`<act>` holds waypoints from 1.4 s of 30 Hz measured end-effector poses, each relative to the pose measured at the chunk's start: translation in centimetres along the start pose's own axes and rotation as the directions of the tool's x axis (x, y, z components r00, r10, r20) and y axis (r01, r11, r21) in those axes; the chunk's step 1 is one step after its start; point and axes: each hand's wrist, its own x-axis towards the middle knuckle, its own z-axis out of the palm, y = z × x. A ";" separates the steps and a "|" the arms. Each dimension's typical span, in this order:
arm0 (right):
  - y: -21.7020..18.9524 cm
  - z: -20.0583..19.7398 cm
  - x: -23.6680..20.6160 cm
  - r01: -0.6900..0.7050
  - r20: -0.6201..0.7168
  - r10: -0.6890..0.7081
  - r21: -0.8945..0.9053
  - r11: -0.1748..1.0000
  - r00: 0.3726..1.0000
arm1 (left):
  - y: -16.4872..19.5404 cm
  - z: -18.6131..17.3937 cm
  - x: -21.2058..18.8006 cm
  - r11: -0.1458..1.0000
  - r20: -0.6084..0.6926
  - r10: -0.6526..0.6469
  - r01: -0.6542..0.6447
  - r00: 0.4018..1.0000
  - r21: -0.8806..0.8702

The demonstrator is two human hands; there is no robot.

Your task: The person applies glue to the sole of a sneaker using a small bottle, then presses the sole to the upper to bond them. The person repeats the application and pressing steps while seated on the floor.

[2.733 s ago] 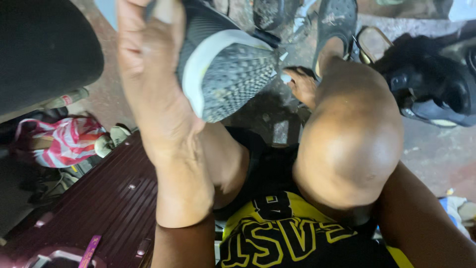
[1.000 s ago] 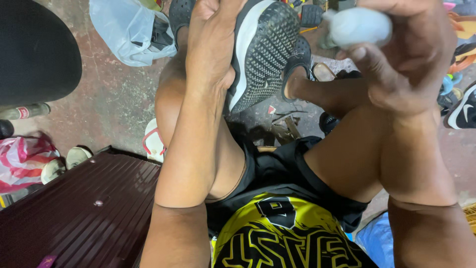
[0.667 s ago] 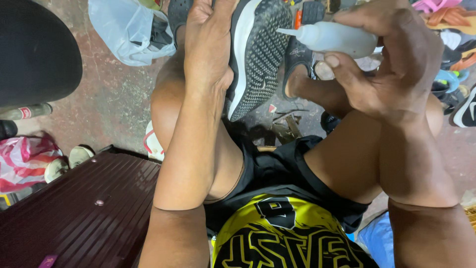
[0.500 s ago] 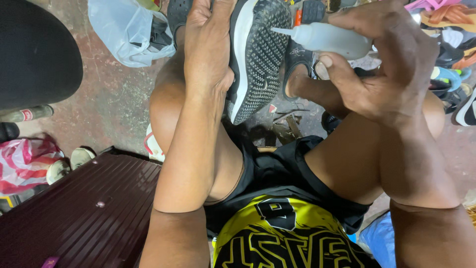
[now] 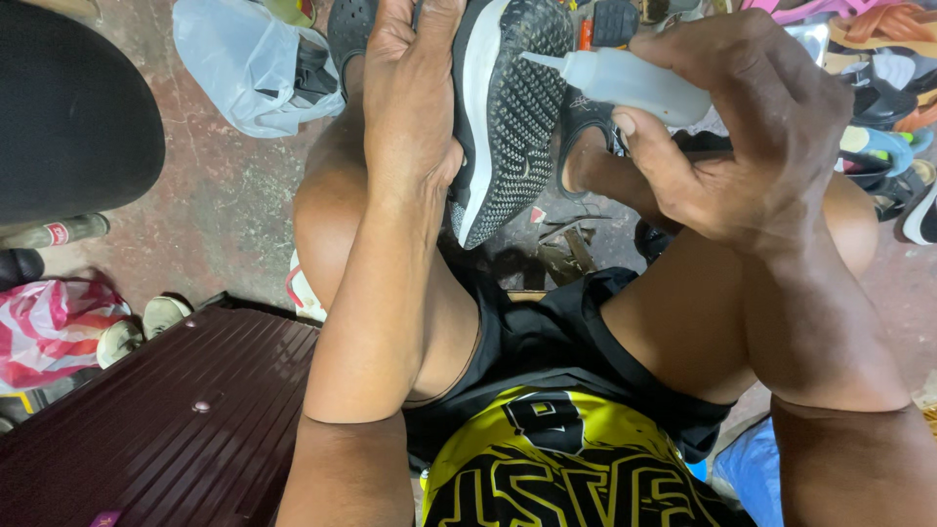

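My left hand [image 5: 410, 98] grips a black sports shoe [image 5: 508, 107] with a white midsole, its studded sole turned towards me, held above my left knee. My right hand [image 5: 752, 137] is closed around a small white squeeze bottle [image 5: 634, 83]. The bottle's pointed nozzle points left and almost touches the shoe's sole near the top. I am seated, with both bare knees raised under my forearms.
A dark red ribbed case [image 5: 146, 420] lies at lower left. A white plastic bag [image 5: 244, 63] sits on the stained concrete floor at upper left. Several sandals and shoes [image 5: 878, 107] are piled at upper right. A black rounded object [image 5: 68, 107] fills the left edge.
My right hand has brought the bottle down from the top edge and turned its nozzle to the shoe's sole. The left hand keeps holding the shoe in the same place.
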 end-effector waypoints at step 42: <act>2.1 -0.8 -1.1 0.056 0.052 -0.079 0.351 0.935 0.996 | 1.9 0.8 -2.0 0.860 0.102 0.073 -0.114 0.992 0.497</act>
